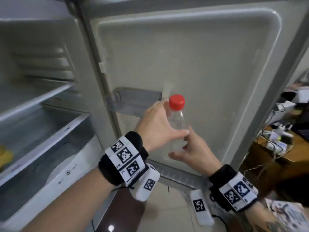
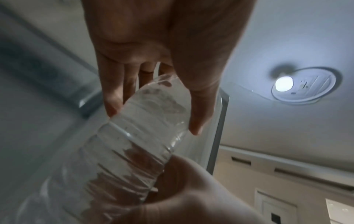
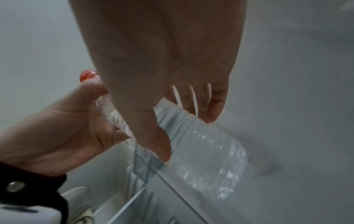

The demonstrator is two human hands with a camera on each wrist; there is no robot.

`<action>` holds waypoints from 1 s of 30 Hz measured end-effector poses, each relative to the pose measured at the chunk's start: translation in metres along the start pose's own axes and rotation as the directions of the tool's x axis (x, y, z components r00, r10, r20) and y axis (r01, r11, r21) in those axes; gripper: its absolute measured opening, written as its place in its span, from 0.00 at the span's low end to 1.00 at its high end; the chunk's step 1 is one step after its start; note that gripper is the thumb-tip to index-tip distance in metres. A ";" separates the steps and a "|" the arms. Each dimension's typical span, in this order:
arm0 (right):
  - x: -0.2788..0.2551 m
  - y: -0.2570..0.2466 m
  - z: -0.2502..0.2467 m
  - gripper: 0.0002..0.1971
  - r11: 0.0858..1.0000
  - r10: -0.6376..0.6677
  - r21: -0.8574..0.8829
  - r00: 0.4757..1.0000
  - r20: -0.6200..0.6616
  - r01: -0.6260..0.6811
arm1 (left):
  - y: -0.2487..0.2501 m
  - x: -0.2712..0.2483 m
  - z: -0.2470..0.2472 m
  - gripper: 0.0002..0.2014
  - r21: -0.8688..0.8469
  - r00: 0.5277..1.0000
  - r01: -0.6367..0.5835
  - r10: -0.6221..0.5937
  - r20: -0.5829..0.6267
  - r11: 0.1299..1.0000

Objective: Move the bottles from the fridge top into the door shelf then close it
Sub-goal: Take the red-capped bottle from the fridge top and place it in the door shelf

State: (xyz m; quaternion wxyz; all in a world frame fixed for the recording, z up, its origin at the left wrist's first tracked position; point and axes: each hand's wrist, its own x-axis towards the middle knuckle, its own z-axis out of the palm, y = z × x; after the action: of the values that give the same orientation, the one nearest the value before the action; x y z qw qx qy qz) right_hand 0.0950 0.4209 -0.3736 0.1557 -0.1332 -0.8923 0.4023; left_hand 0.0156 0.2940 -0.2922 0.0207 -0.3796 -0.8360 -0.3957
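A clear plastic bottle (image 1: 177,118) with a red cap (image 1: 177,102) stands upright in front of the open fridge door's inner panel (image 1: 200,72). My left hand (image 1: 173,118) grips its upper body, thumb across the front. Lower down, my right hand (image 1: 179,148) holds the bottle between thumb and fingers. A grey door shelf (image 1: 132,99) sits just left of and behind the cap. A lower door shelf rail (image 1: 175,173) runs below the hands. In the left wrist view my left hand (image 2: 155,118) wraps the ribbed bottle (image 2: 138,144). In the right wrist view my right hand (image 3: 187,136) clasps the bottle (image 3: 210,159).
The open fridge compartment (image 1: 41,97) with glass shelves and a drawer is on the left, something yellow (image 1: 5,153) at its edge. A cluttered wooden desk (image 1: 274,144) with cables stands right of the door. A ceiling lamp (image 2: 283,85) is lit overhead.
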 end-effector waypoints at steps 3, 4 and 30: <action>-0.001 0.027 0.006 0.36 0.994 0.111 0.003 0.994 0.017 -0.111 | -0.014 0.000 0.038 0.34 0.013 0.997 0.002 -0.003 0.072 1.000; -0.002 0.035 0.010 0.37 0.990 0.138 0.000 0.990 0.026 -0.138 | -0.018 0.000 0.048 0.33 0.024 0.996 0.011 -0.013 0.088 1.000; -0.043 0.108 0.001 0.26 0.896 0.320 -0.296 0.944 -0.086 -0.330 | -0.066 0.000 0.224 0.18 -0.025 0.931 0.245 -0.227 0.287 0.969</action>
State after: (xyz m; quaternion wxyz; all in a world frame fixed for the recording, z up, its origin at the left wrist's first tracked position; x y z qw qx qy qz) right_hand 0.1461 0.4739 -0.4631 0.0794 -0.3098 -0.9061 0.2768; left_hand 0.0323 0.4188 -0.4886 -0.1576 -0.3292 -0.8576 -0.3624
